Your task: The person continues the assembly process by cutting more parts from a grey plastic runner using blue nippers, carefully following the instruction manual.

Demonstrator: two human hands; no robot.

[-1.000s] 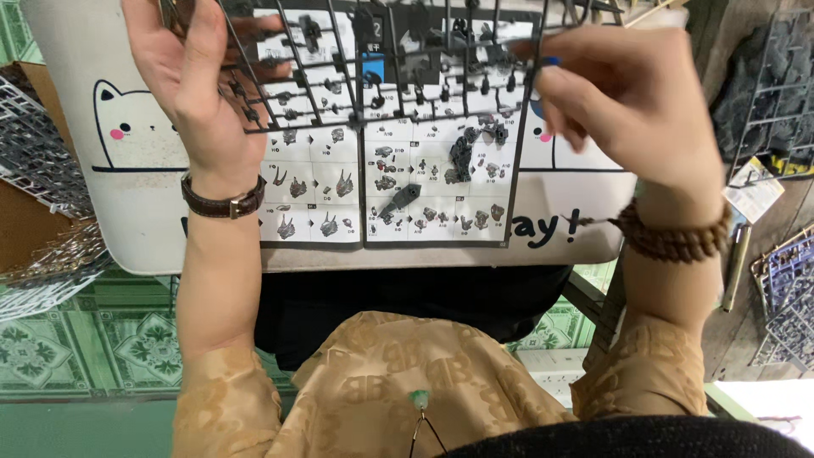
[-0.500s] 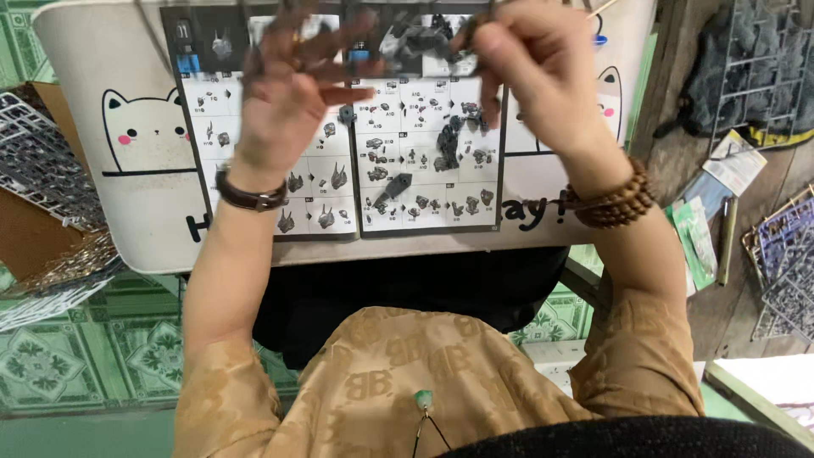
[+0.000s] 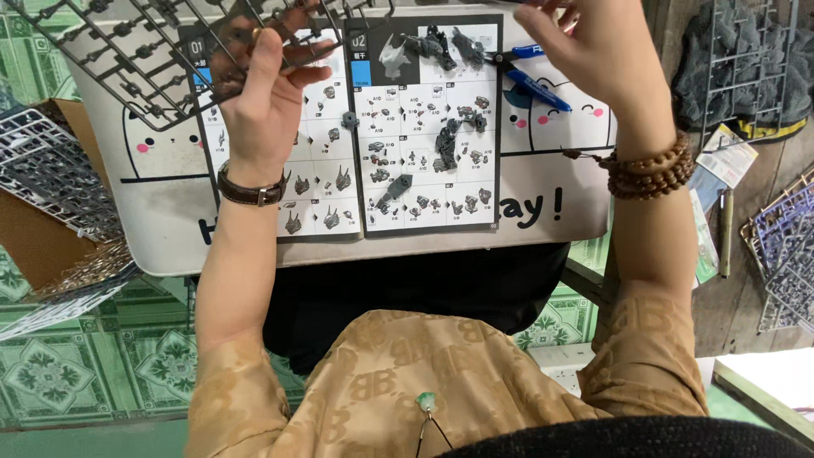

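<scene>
Two hands are working above the table [image 3: 551, 220]. The left hand [image 3: 259, 102] is clenching its grip on the grey parts frame [image 3: 127, 51], which is sitting at upper left, its long axis slanting up to the right. The instruction sheet [image 3: 424, 153] is lying flat mid-table. The right hand [image 3: 593, 51] is hovering, fingers loose and holding nothing, near the blue pen [image 3: 538, 89]. This looks like part-hunting; the next move probably calls for steadying the frame.

Matt grey plastic parts frame [image 3: 127, 51]
</scene>
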